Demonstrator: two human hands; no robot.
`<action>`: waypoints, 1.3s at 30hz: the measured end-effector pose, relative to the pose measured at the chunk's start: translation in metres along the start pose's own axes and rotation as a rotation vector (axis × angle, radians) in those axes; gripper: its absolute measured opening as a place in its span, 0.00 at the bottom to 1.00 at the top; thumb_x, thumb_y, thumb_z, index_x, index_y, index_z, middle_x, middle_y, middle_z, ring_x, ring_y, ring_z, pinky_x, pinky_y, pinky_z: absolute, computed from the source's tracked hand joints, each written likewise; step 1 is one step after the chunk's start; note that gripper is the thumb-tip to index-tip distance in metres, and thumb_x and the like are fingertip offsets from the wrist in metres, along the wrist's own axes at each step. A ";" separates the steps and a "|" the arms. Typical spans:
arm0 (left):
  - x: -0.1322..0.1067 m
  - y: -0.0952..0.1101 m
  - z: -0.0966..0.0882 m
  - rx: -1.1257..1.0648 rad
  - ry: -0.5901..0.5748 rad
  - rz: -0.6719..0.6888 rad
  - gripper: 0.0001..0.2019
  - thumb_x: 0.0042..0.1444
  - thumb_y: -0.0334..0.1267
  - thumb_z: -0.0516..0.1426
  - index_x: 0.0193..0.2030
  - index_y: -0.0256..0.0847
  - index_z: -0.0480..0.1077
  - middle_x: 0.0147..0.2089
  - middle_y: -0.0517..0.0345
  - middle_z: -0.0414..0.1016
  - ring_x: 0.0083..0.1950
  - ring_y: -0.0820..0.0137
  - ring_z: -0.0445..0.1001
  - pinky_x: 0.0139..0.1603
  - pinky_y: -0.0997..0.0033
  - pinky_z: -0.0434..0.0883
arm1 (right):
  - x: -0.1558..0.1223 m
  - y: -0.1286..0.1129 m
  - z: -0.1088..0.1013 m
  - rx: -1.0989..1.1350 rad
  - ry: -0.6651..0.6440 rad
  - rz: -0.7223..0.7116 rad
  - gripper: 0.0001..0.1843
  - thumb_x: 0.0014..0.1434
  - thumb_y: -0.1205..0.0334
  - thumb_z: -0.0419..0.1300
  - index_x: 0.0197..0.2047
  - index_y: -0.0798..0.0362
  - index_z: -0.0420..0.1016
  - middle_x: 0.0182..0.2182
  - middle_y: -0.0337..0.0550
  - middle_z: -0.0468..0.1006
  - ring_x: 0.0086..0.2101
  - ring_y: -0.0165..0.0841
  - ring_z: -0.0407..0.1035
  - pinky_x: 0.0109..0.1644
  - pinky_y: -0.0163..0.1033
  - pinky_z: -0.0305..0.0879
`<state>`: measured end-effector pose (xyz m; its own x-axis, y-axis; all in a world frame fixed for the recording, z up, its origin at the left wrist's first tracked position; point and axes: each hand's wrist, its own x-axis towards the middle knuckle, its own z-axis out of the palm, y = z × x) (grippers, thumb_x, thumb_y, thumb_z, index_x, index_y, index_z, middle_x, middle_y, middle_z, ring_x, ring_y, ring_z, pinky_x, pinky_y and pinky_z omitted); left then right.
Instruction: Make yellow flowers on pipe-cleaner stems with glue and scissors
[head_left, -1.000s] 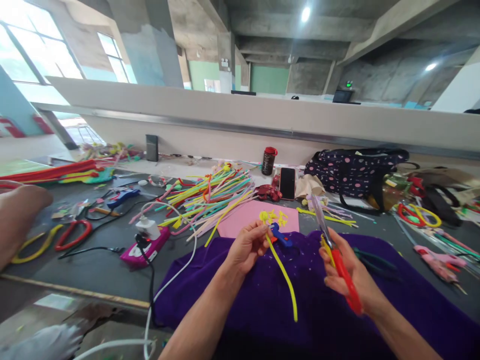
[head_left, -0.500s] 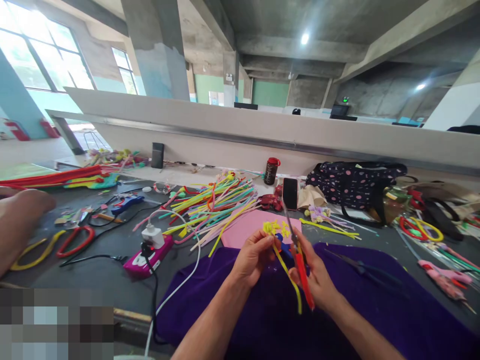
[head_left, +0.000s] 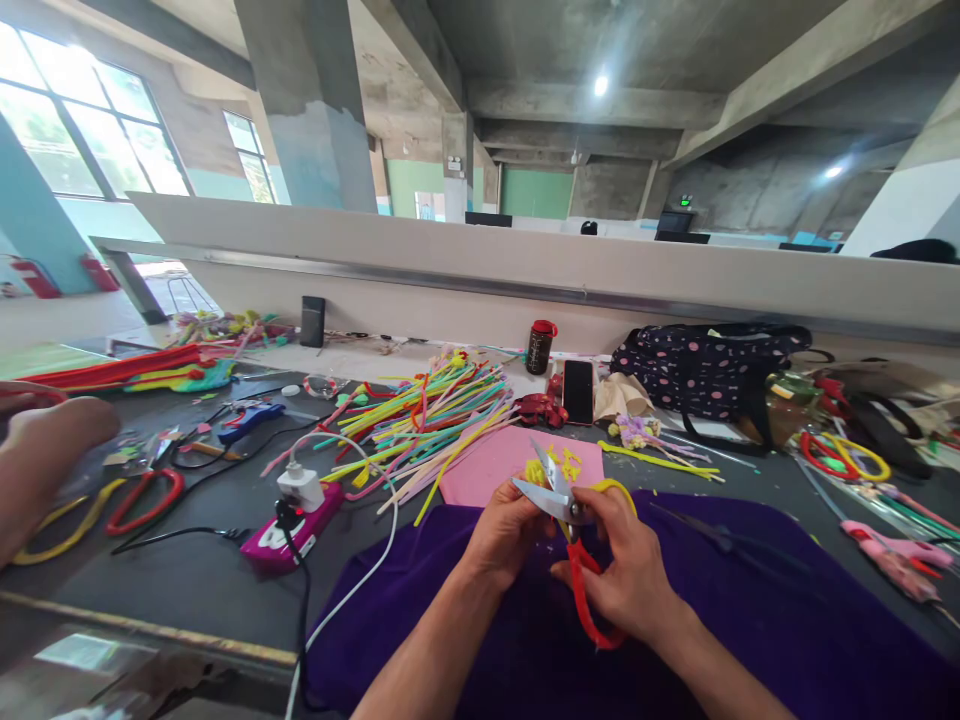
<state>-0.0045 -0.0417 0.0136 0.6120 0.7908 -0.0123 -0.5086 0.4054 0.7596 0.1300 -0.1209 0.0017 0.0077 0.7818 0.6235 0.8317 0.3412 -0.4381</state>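
My right hand (head_left: 630, 560) grips a pair of scissors (head_left: 574, 510) with one red and one yellow handle loop. The blades stand apart, pointing up and left over my left hand. Pinched in my left hand (head_left: 504, 535) is a yellow pipe cleaner (head_left: 534, 472), its bunched fuzzy end showing above the fingers; the blades partly cover it. Small yellow cut pieces lie on a pink sheet (head_left: 480, 468) just beyond. Purple cloth (head_left: 435, 600) spreads below both hands.
Loose coloured pipe cleaners (head_left: 442, 410) lie behind the hands. A phone (head_left: 578, 392), a red-lidded bottle (head_left: 540, 346) and a patterned bag (head_left: 705, 375) stand at the back. At left are a power strip (head_left: 281, 545) with cables, more scissors (head_left: 146, 502) and another person's hand (head_left: 64, 435).
My right hand has turned the scissors; their blades now spread and tilt left above my left hand. The long yellow stem that hung below my hands no longer shows.
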 end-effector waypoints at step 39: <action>0.000 -0.002 0.003 0.072 0.107 0.106 0.10 0.38 0.35 0.64 0.29 0.36 0.71 0.24 0.61 0.71 0.21 0.79 0.65 0.21 0.80 0.60 | -0.003 0.014 0.008 0.063 -0.006 0.028 0.27 0.50 0.56 0.59 0.54 0.50 0.59 0.34 0.44 0.67 0.32 0.35 0.64 0.34 0.40 0.63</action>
<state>-0.0020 -0.0441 0.0141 0.4869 0.8734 0.0044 -0.5202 0.2860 0.8047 0.1371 -0.1141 -0.0110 0.0269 0.7948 0.6062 0.7948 0.3508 -0.4952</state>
